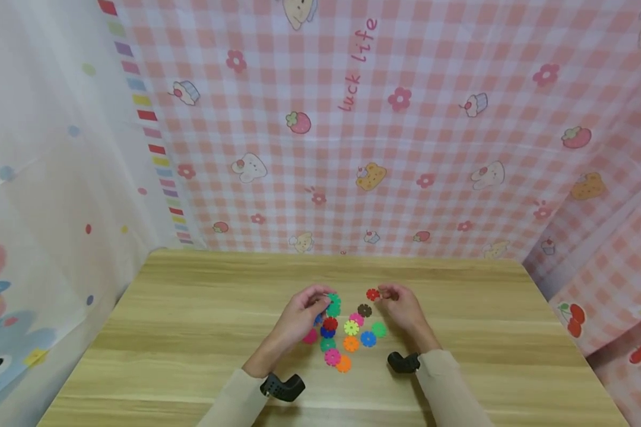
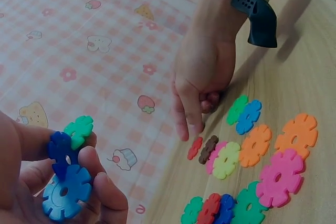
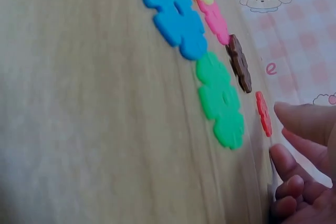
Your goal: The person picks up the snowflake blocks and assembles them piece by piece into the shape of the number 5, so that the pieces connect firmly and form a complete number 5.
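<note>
My left hand (image 1: 303, 313) holds a joined group of flower discs; in the left wrist view a blue disc (image 2: 66, 192), a dark blue one and a green one (image 2: 80, 131) show between the fingers of that hand (image 2: 31, 177). My right hand (image 1: 403, 305) is beside the red disc (image 1: 373, 294) at the far side of the discs. In the right wrist view the thumb and fingers of the right hand (image 3: 307, 156) are apart, near the red disc (image 3: 263, 114), with nothing seen between them. Close to it lies the brown disc (image 3: 239, 63).
Loose discs lie on the wooden table (image 1: 192, 308) between the hands: yellow (image 1: 351, 327), orange (image 1: 351, 343), blue (image 1: 368, 338), green (image 1: 378, 329), pink (image 1: 332, 356) and others, some overlapping. A checked cloth (image 1: 432, 207) hangs behind the table.
</note>
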`<state>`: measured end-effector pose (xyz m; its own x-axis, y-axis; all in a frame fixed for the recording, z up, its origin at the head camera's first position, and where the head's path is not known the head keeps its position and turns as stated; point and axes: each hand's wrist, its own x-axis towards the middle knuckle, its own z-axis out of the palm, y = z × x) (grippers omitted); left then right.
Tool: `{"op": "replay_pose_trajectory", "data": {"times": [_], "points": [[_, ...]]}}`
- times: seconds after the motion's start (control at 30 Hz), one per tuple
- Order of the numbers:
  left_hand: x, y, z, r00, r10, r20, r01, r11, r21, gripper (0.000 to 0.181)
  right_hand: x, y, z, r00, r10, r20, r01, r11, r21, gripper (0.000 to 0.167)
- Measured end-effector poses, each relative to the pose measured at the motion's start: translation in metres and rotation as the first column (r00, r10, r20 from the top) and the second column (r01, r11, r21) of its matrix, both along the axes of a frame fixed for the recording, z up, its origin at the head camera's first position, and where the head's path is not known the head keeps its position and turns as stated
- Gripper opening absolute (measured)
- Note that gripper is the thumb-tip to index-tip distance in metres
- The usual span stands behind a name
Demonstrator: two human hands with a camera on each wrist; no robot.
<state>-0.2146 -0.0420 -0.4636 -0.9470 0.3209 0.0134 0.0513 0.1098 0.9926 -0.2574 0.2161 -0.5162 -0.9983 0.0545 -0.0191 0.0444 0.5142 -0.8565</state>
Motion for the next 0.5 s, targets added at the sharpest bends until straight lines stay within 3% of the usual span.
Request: {"op": "replay_pose_trajectory", "data": {"times": [0.5], "points": [[-0.004,-0.002,-0.001,0.999,-0.029,0.025,0.028,1.000,0.004,0.026,-0.003,-0.012,-0.001,0.995,-0.090,0.032,0.088,0.994,0.067,0.027]]}}
